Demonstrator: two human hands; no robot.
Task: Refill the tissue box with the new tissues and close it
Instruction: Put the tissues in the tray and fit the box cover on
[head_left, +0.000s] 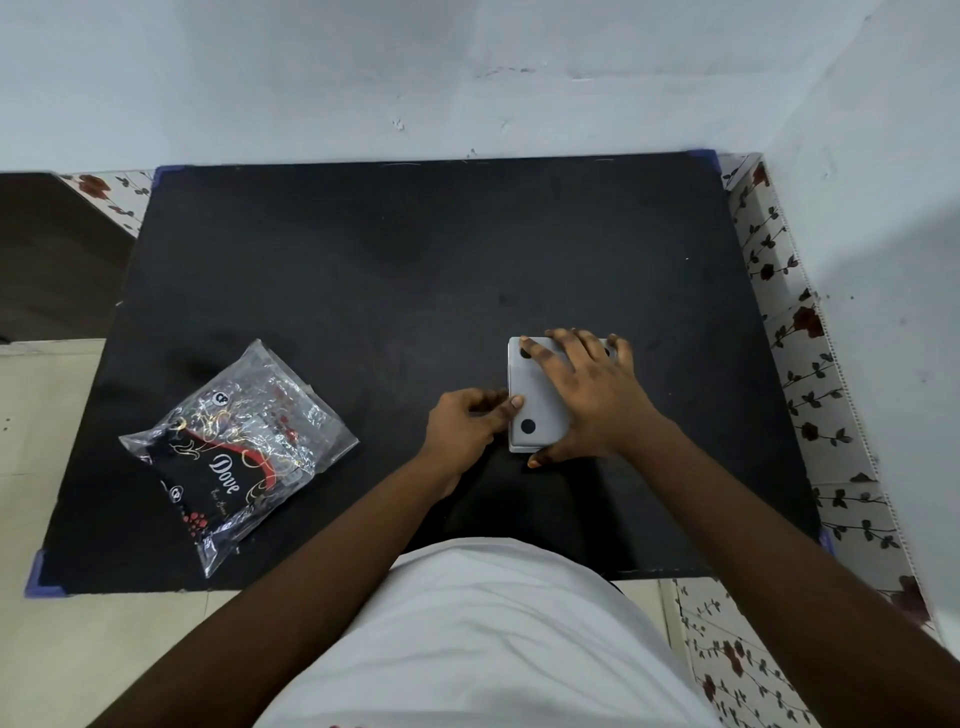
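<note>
— Much open room was seen on the black mat (363, 260); what lay near its edges?

— From twelve to nine o'clock the mat was bare. A clear plastic packet (239, 457) was placed at eight o'clock, near the left edge.

— Where was the tissue box (537, 400) found?

— Right of centre, toward four o'clock, flat on the mat. It was pressed from above by the right hand (592, 395), fingers spread, thumb at its near edge. Its nine o'clock side was touched by the left hand (467, 421), fingers curled, thumb on top.
</note>
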